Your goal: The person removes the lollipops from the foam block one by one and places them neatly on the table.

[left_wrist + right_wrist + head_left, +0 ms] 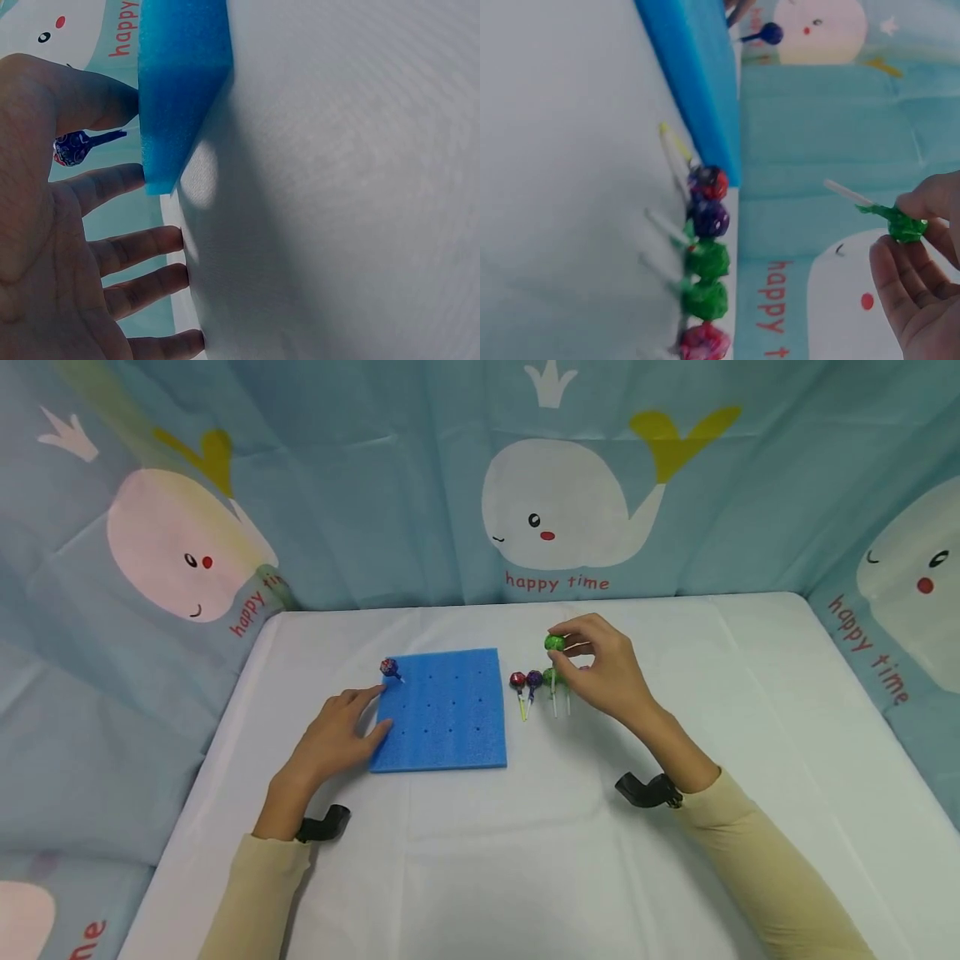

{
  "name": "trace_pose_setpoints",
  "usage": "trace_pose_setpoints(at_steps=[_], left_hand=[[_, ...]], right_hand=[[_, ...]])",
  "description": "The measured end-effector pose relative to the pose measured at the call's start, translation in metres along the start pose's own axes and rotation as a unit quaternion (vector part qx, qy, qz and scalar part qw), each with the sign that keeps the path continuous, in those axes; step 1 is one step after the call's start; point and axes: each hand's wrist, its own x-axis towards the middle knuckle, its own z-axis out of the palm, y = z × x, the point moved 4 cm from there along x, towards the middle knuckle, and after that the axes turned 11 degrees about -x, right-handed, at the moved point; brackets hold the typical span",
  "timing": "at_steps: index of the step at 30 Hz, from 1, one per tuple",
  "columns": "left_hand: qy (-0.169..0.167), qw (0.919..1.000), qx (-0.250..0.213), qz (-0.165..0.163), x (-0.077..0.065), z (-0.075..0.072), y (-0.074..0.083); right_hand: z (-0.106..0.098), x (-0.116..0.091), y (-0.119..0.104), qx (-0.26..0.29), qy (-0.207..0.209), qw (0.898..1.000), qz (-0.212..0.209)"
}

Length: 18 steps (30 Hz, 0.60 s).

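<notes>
A blue foam board point(442, 752) dotted with small holes lies on the white table. In its far left corner stands a dark blue and red lollipop point(389, 667), stick down. My left hand point(330, 739) touches the board's left side with thumb and forefinger; the other fingers point(142, 292) reach down to the table. Above the table, right of the board, my right hand point(611, 668) pinches a green lollipop point(907, 225) by its wrapped head, its stick free. Beneath lie a red lollipop point(517, 680), a purple one point(534, 679), two green lollipops point(707, 259) and a pink one point(705, 343).
A white cloth covers the table point(480, 877). Behind it and at both sides hangs a light blue curtain point(360, 527) printed with whales. Each wrist wears a black camera mount point(648, 790).
</notes>
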Motion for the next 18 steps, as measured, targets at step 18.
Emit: trace_pose_setpoints(at_steps=[18], left_hand=[[-0.004,0.9999,0.008,-0.008,0.001,0.001,0.001]], right_hand=[[-0.033,-0.023,0.053,-0.048,0.034,0.996,0.063]])
